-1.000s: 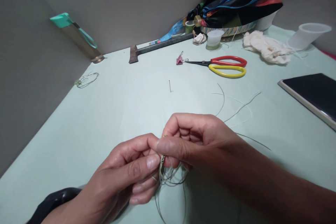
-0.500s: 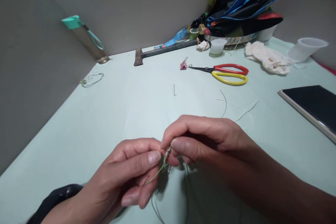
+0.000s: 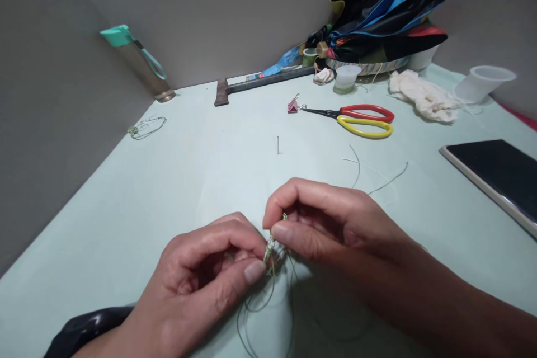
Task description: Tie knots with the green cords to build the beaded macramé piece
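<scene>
Between my two hands is a small piece of knotted green and white cord (image 3: 269, 247), held just above the pale green table. My left hand (image 3: 213, 279) pinches its lower end between thumb and forefinger. The thumb and forefinger of my right hand (image 3: 323, 218) close on its upper part. Thin loose green cord ends (image 3: 290, 307) hang below and loop toward the bottom edge. Parts of the knotted piece are hidden behind my fingers.
Beyond my hands lie a needle-like pin (image 3: 277, 144), scissors (image 3: 364, 120), a pink binder clip (image 3: 292, 105) and a hammer (image 3: 268, 79). A phone (image 3: 495, 176) is at right. At left are a bottle (image 3: 145, 67) and a coiled cord (image 3: 146, 127). Loose threads (image 3: 356, 165) lie past my right hand.
My left hand has turned, its fingers curling under while the thumb moves down along the knotted cord. The right fingertips have shifted slightly, and the loose cord now hangs in a wider loop.
</scene>
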Available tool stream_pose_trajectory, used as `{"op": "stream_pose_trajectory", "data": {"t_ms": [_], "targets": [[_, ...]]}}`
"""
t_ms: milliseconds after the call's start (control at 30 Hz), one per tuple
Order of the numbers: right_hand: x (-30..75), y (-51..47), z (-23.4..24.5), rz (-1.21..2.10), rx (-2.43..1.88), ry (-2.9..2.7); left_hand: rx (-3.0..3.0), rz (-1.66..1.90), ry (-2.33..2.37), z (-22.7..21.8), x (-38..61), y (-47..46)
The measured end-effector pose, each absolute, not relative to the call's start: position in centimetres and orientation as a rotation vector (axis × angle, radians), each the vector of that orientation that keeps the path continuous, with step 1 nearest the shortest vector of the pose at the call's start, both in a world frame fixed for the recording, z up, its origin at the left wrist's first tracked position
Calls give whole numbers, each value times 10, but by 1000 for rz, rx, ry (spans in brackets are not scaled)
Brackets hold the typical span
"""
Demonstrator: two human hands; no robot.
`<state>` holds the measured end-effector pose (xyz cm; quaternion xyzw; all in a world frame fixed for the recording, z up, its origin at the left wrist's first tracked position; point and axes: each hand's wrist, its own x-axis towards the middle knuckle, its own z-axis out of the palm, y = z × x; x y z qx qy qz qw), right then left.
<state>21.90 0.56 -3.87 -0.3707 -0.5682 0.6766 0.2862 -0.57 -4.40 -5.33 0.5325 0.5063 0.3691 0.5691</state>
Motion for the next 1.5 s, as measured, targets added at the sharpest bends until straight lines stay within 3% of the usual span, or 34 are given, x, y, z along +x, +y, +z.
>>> {"op": "stream_pose_trajectory", "data": {"t_ms": [1500], "targets": [[203,-2,-53,1773,-988,-1284,894,746,1129,-56,-5,-46]]}}
